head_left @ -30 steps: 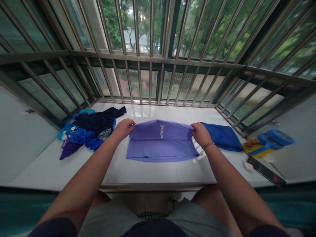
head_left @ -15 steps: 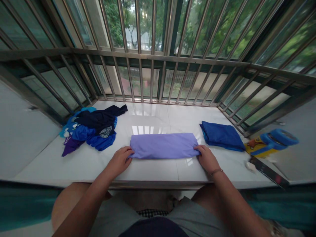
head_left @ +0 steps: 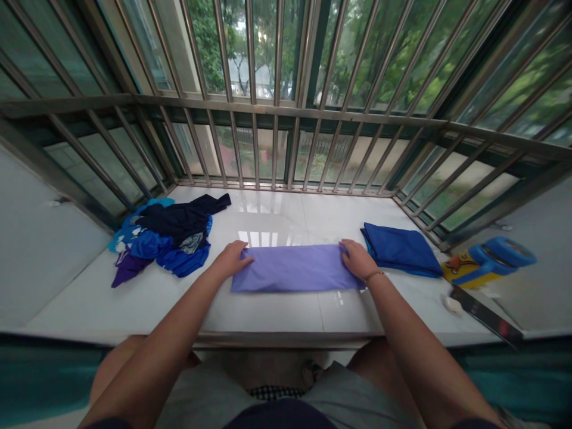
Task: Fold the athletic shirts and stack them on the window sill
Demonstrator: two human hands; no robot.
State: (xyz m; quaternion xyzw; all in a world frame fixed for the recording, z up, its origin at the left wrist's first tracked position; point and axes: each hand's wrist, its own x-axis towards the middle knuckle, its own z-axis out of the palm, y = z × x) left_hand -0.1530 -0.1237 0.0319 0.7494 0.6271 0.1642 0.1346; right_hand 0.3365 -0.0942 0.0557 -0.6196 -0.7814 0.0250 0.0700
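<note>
A lavender cloth, folded into a long flat strip, lies crosswise on the white ledge in front of me. At its far left corner, my left hand has the thumb on top of the fabric and the fingers curled at the back edge. My right hand, with a thin bracelet at the wrist, grips the far right corner in much the same way. Fingertips behind the cloth's back edge are partly hidden. To the right of my right hand sits a folded blue garment.
A heap of dark and blue clothes lies left on the ledge. At the right stand a yellow and blue container, a small white object and a dark flat box. Metal window bars close off the back.
Both hands have moved from the near corners of the lavender cloth to its far corners. The cloth's near edge now lies flatter and wider; the other things stay put.
</note>
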